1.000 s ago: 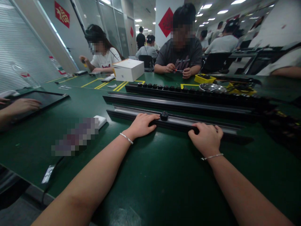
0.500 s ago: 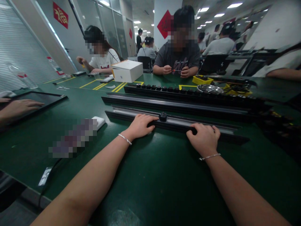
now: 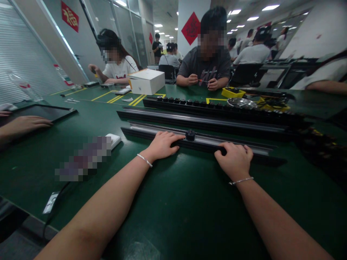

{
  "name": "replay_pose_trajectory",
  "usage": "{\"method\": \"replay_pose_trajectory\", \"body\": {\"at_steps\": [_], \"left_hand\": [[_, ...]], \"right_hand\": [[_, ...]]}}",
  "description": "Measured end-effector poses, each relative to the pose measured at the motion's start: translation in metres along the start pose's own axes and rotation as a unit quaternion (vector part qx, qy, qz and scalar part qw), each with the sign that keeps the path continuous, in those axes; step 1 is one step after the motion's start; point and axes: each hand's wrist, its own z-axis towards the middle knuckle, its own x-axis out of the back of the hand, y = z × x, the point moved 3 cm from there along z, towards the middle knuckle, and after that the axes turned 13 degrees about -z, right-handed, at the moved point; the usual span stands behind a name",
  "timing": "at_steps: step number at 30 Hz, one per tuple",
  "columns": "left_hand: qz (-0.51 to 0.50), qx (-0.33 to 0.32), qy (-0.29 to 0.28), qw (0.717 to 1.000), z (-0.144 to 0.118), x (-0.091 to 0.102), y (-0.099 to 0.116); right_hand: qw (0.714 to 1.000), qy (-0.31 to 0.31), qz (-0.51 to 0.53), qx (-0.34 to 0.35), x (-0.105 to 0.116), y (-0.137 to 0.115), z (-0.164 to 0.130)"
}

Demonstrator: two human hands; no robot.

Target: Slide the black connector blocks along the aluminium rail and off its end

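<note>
My left grip [image 3: 162, 144] lies flat with fingers spread loosely over the near black rail [image 3: 206, 142], its fingertips just beside the small black slider block [image 3: 190, 135] seated in the rail's silver channel. My right grip [image 3: 235, 159] is curled over the same rail's front edge, further along toward the desk's right side. The rail's long axis runs left to right across the green desk [image 3: 173, 209], parallel to its near edge; the block sits between my hands, nearer the left. Two more rails [image 3: 206, 121] lie behind. Against half a second ago, the block sits slightly rightward and the left fingers reach closer to it.
</note>
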Motion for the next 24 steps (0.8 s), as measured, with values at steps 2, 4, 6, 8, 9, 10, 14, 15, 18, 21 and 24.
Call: {"method": "replay_pose_trajectory", "body": {"at_steps": [2, 4, 6, 8, 9, 10, 14, 15, 18, 21, 24], "left_hand": [[0.002, -0.001, -0.001, 1.0, 0.0001, -0.0001, 0.0003], [0.006, -0.004, 0.0, 1.0, 0.0001, -0.0004, 0.0002], [0.009, -0.008, 0.002, 1.0, 0.0, -0.0008, -0.0001], [0.01, -0.011, 0.004, 1.0, -0.0002, -0.001, -0.0004], [0.009, -0.011, 0.005, 1.0, -0.0003, -0.001, -0.0006], [0.009, -0.012, 0.006, 1.0, -0.0004, -0.0011, -0.0007], [0.008, -0.007, 0.003, 1.0, -0.0004, -0.0009, -0.0007], [0.01, -0.006, 0.003, 1.0, -0.0003, -0.0009, -0.0006], [0.016, -0.005, 0.004, 1.0, 0.0001, -0.0011, -0.0003], [0.018, -0.007, 0.002, 1.0, 0.0002, -0.0016, -0.0001], [0.018, -0.005, -0.001, 1.0, -0.0002, -0.0017, 0.0001]], "right_hand": [[1.0, 0.002, -0.002, 0.001, 0.0001, -0.0002, -0.0001], [1.0, 0.003, -0.003, 0.001, 0.0003, -0.0003, -0.0002], [1.0, 0.001, -0.002, 0.0, 0.0003, -0.0003, -0.0002], [1.0, -0.003, -0.001, -0.001, 0.0002, -0.0003, -0.0002], [1.0, -0.003, -0.001, 0.0, 0.0002, -0.0004, -0.0002], [1.0, -0.002, -0.001, -0.001, 0.0003, -0.0004, -0.0002], [1.0, -0.001, 0.0, -0.001, 0.001, -0.0006, -0.0003], [1.0, -0.005, 0.0, -0.001, 0.0011, -0.0007, -0.0004], [1.0, -0.013, -0.002, 0.0, 0.0017, -0.0005, -0.0004], [1.0, -0.015, -0.004, 0.001, 0.0018, -0.0001, 0.0001], [1.0, -0.018, -0.008, 0.0, 0.0009, 0.0003, 0.0005]]}}
